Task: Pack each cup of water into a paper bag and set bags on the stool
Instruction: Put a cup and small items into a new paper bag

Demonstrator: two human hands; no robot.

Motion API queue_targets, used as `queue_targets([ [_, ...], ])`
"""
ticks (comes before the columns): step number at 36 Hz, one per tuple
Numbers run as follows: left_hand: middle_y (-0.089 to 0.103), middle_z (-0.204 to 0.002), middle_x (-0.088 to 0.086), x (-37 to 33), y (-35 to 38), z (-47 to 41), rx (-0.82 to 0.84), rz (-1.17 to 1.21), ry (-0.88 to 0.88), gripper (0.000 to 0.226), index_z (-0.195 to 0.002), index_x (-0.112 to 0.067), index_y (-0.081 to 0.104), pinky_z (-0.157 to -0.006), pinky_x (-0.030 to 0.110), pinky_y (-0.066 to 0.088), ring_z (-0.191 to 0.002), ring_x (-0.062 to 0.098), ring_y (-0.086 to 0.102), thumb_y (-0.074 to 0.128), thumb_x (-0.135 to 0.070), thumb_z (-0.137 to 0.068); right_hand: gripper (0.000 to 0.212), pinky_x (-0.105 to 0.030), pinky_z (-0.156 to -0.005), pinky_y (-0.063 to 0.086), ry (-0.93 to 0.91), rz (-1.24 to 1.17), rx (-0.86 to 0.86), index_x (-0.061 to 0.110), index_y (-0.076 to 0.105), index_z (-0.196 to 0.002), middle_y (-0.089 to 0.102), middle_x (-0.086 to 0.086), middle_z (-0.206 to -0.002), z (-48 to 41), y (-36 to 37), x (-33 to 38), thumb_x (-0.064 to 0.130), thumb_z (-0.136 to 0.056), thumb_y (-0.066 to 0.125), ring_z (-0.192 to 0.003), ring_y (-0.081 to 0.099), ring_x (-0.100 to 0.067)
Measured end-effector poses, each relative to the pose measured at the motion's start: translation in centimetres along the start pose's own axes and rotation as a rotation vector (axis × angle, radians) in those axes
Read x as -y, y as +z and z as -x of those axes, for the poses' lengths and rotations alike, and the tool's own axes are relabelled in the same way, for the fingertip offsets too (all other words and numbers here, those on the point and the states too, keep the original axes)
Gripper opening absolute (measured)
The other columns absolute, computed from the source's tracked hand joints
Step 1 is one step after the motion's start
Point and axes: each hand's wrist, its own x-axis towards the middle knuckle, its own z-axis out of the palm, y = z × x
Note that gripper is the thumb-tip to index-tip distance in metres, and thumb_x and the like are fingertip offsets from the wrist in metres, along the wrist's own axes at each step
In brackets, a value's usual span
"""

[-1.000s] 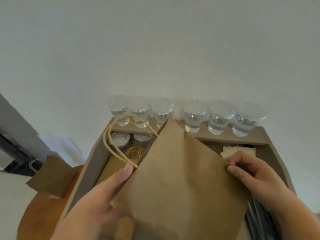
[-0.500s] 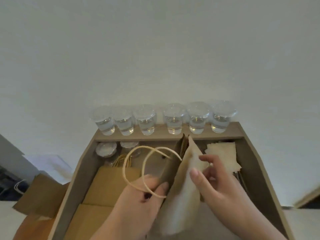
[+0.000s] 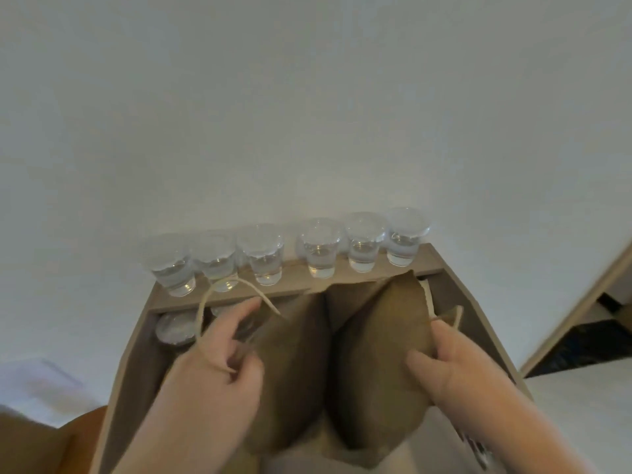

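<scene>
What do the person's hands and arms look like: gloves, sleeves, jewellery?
The left hand and right hand are bare: no gloves or rings visible. Both forearms are bare down to the frame edge; no sleeve, watch or band in view. Blur hides fine marks.

Paper bag point(image 3: 297, 357) cut off at its base; stool point(image 3: 85, 439) barely shows.

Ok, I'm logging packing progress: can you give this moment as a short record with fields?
cups of water: six, upright in a row on the shelf
paper bag: brown, held by both sides
left hand: grips the bag's left side, twine handle looped over it
right hand: pinches the bag's right edge
stage: no cup in hand
</scene>
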Motion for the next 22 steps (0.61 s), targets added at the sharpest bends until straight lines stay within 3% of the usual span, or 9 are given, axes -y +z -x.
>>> queue_targets([
  [2,0.069,-0.065,-0.011,1.4,-1.9,-0.6,0.022,0.024,-0.071,0.062,-0.126,-0.071,0.044,-0.055,0.023,0.050,-0.046,0.005,0.058,0.058,-0.019,-0.095,0.030,-0.034,-0.053,0.051,-0.033,0.005,0.038,0.040,0.074,-0.098,0.073,-0.006,-0.074,0.3,-0.7,1.2,0.018,-0.080,0.065,-0.060,0.065,-0.027],
  [5,0.071,-0.065,-0.015,2.4,-3.5,-0.9,0.022,-0.028,-0.126,0.061,-0.134,-0.067,0.041,-0.058,0.022,0.050,-0.056,0.008,0.070,0.056,-0.023,-0.095,0.033,-0.028,-0.050,0.051,-0.114,0.136,-0.003,0.043,0.071,-0.100,0.072,0.002,-0.073,-0.2,0.1,2.4,0.018,-0.080,0.065,-0.057,0.065,-0.014],
  [7,0.068,-0.065,-0.022,1.9,-3.7,-0.7,-0.009,-0.078,-0.111,0.059,-0.135,-0.065,0.040,-0.049,0.012,0.045,-0.060,0.000,0.068,0.056,-0.028,-0.092,0.043,-0.020,-0.051,0.055,-0.185,0.260,-0.010,0.063,0.062,-0.101,0.075,0.012,-0.077,-0.7,2.3,3.5,0.022,-0.089,0.066,-0.063,0.071,-0.009],
  [9,0.067,-0.072,-0.029,0.8,-3.3,0.1,-0.014,-0.105,-0.071,0.057,-0.134,-0.064,0.037,-0.049,0.012,0.044,-0.067,-0.008,0.066,0.052,-0.035,-0.087,0.058,-0.013,-0.052,0.054,-0.216,0.366,0.054,0.082,0.046,-0.100,0.075,0.022,-0.083,-0.9,5.4,4.8,0.028,-0.093,0.065,-0.070,0.072,-0.001],
  [10,0.066,-0.074,-0.031,0.3,-3.1,0.5,-0.013,-0.106,-0.049,0.059,-0.134,-0.065,0.035,-0.051,0.013,0.043,-0.069,-0.010,0.065,0.050,-0.037,-0.085,0.057,-0.013,-0.053,0.054,-0.241,0.415,0.078,0.081,0.044,-0.108,0.075,0.022,-0.085,-1.0,6.6,5.2,0.029,-0.092,0.063,-0.073,0.072,0.002],
  [12,0.066,-0.071,-0.030,0.1,-3.5,1.1,-0.063,-0.120,-0.021,0.061,-0.134,-0.068,0.033,-0.054,0.014,0.044,-0.067,-0.010,0.065,0.046,-0.039,-0.081,0.049,-0.013,-0.049,0.049,-0.267,0.485,0.030,0.061,0.050,-0.127,0.072,0.019,-0.080,-1.6,7.4,6.0,0.029,-0.091,0.058,-0.071,0.069,0.005],
  [15,0.070,-0.066,-0.015,1.8,-6.2,1.1,-0.192,-0.117,-0.084,0.060,-0.133,-0.073,0.032,-0.055,0.024,0.057,-0.056,0.004,0.069,0.046,-0.040,-0.085,0.037,-0.009,-0.044,0.044,-0.211,0.525,-0.076,0.040,0.056,-0.126,0.070,0.021,-0.076,-2.8,5.1,6.9,0.028,-0.092,0.063,-0.068,0.068,0.005],
  [19,0.076,-0.068,-0.007,3.6,-10.4,1.2,-0.234,0.016,-0.284,0.057,-0.125,-0.078,0.035,-0.066,0.039,0.064,-0.058,0.011,0.074,0.050,-0.032,-0.095,0.056,-0.008,-0.049,0.045,-0.235,0.341,-0.003,0.057,0.056,-0.127,0.074,0.024,-0.074,-3.6,3.7,8.1,0.049,-0.073,0.067,-0.066,0.067,0.008],
  [22,0.072,-0.061,0.000,4.7,-11.6,2.4,-0.210,0.013,-0.314,0.061,-0.130,-0.075,0.040,-0.065,0.041,0.062,-0.052,0.009,0.069,0.050,-0.033,-0.086,0.053,-0.027,-0.061,0.058,-0.301,0.292,0.238,0.080,0.048,-0.110,0.075,0.011,-0.079,-4.4,5.5,7.6,0.040,-0.084,0.069,-0.065,0.069,-0.009],
])
